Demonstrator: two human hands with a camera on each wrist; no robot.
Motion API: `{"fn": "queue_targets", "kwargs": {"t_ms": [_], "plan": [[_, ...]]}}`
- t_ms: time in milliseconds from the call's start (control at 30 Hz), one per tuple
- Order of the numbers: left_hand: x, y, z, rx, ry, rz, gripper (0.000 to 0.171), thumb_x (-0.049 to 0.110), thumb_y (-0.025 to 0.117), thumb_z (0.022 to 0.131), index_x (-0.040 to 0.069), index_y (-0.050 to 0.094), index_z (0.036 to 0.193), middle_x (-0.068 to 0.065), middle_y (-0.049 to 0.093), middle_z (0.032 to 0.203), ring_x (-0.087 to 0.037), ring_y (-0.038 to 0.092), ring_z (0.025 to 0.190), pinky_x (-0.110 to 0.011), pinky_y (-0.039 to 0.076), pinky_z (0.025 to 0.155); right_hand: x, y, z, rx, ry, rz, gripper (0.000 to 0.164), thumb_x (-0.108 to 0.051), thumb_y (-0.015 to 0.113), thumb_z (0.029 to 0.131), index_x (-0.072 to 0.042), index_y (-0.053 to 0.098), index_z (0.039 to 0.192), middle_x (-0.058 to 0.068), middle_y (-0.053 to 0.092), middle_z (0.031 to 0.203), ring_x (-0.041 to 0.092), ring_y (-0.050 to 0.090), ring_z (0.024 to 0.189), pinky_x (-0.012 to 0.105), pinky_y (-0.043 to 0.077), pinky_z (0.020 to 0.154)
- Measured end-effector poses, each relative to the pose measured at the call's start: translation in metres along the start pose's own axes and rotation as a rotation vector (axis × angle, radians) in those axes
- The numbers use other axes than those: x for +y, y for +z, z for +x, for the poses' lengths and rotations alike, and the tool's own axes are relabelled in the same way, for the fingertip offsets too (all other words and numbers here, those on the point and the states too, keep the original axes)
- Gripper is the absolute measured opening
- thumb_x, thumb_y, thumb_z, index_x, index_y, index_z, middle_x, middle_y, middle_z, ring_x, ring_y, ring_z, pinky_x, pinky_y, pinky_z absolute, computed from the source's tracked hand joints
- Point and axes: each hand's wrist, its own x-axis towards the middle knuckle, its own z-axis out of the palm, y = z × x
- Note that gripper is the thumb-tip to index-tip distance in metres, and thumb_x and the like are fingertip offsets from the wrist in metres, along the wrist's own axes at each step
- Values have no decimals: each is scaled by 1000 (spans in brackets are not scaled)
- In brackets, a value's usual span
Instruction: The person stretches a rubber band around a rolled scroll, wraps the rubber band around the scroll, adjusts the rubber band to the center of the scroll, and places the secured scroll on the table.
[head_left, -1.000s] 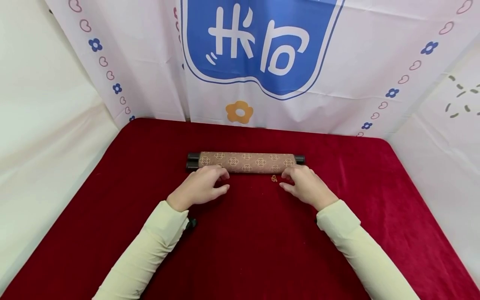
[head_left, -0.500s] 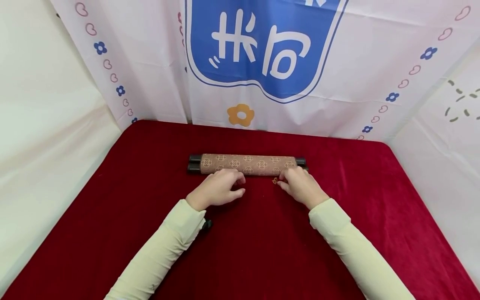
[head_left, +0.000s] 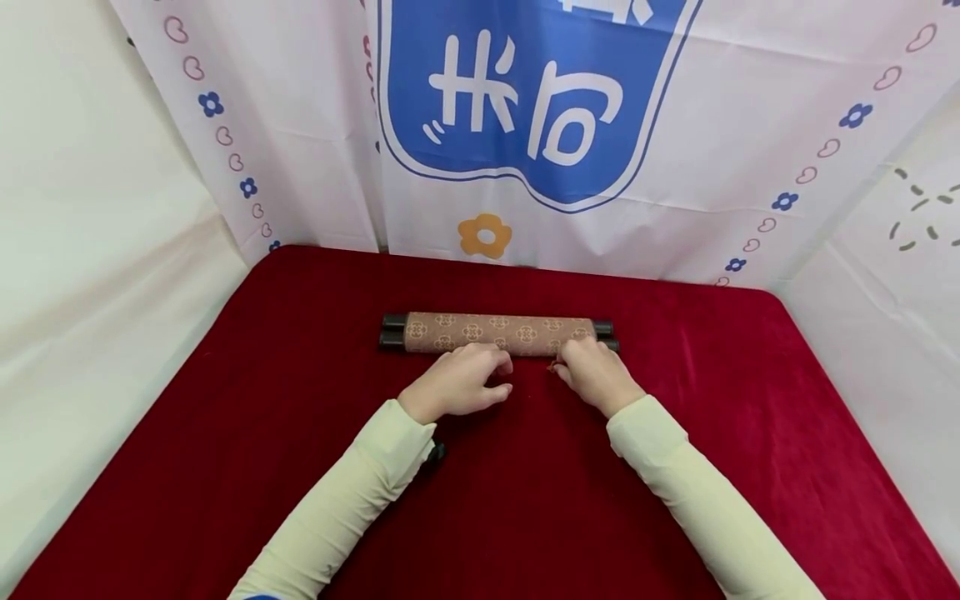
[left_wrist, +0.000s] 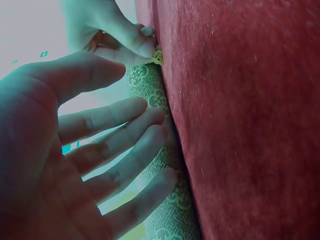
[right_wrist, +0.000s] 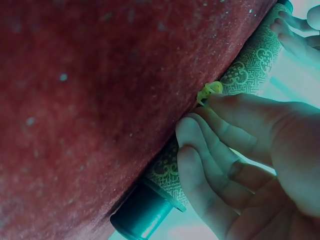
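Observation:
A rolled-up scroll (head_left: 510,329) in brown patterned cloth with black rod ends lies crosswise on the red cloth. At its near side, toward the right end, my right hand (head_left: 597,377) pinches a small tangled yellow-brown rubber band (right_wrist: 210,90) between thumb and forefinger. The band also shows at the fingertips in the left wrist view, against the scroll's edge. My left hand (head_left: 461,382) hovers by the scroll's near edge, left of the right hand, with fingers spread, loosely bent and holding nothing. Whether its fingertips touch the scroll, I cannot tell.
The red velvet cloth (head_left: 510,500) covers the table. Behind it hangs a white curtain (head_left: 322,167) with a blue emblem, and pale fabric walls stand at both sides. A small dark object (head_left: 437,454) shows by the left cuff.
My left hand has moved right along the scroll. My right hand has shifted slightly left and taken hold of the rubber band, which lay loose on the cloth before. The scroll stays put.

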Motion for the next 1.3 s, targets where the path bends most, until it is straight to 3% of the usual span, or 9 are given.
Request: {"fn": "queue_targets", "kwargs": {"t_ms": [567, 900, 1300], "plan": [[7, 9, 9, -22, 14, -29, 23, 26, 70, 99, 12, 73, 117, -3, 73, 112, -21, 67, 100, -43, 58, 83, -3, 4, 3, -3, -21, 32, 21, -15, 75, 96, -14, 69, 76, 0, 68, 77, 18, 63, 66, 39, 56, 64], [8, 11, 12, 7, 21, -67, 23, 25, 71, 99, 11, 72, 118, -3, 72, 115, -21, 68, 104, -42, 58, 88, -9, -9, -4, -6, -74, 262, 10, -8, 73, 95, -11, 78, 87, 0, 76, 82, 8, 69, 74, 31, 59, 73], [6, 9, 12, 60, 51, -139, 20, 23, 72, 99, 12, 72, 116, -2, 73, 114, -17, 70, 104, -39, 58, 89, -16, -15, -12, -13, -111, 380, 10, -10, 74, 97, -12, 76, 88, -2, 74, 83, 7, 66, 76, 26, 56, 72]]}}
